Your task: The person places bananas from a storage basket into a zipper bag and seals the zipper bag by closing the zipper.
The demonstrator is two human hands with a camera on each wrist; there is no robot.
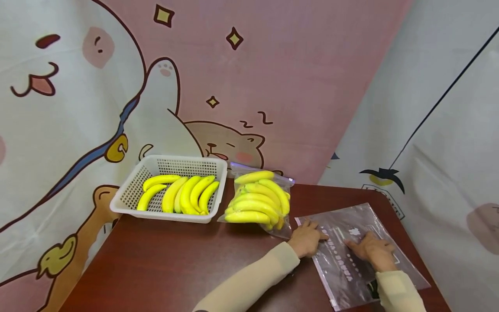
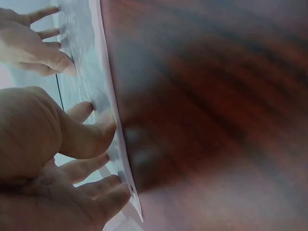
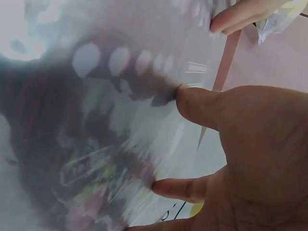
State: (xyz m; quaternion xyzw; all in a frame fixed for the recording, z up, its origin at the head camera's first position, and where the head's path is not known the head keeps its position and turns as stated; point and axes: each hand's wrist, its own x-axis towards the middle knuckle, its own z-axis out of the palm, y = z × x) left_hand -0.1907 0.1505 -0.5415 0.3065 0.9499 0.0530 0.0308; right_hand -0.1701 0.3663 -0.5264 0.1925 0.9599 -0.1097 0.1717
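A clear zip bag (image 1: pixel 339 260) with white print lies flat on the table at the right, its pale zip strip along the left side. My left hand (image 1: pixel 306 239) rests on the bag near that strip; in the left wrist view its fingertips (image 2: pixel 113 195) touch the plastic beside the strip (image 2: pixel 115 106). My right hand (image 1: pixel 373 251) presses on the middle of the bag with its fingers spread, and the right wrist view shows the thumb (image 3: pixel 197 103) on the plastic. Neither hand holds anything curled in its fingers.
Left of the hands stands a clear zip bag full of bananas (image 1: pixel 255 201), its purple zip at the top. Further left, a white mesh basket (image 1: pixel 124 207) holds several loose bananas (image 1: pixel 191 193). Printed cloth (image 1: pixel 296 86) hangs behind the dark red table (image 1: pixel 167 260).
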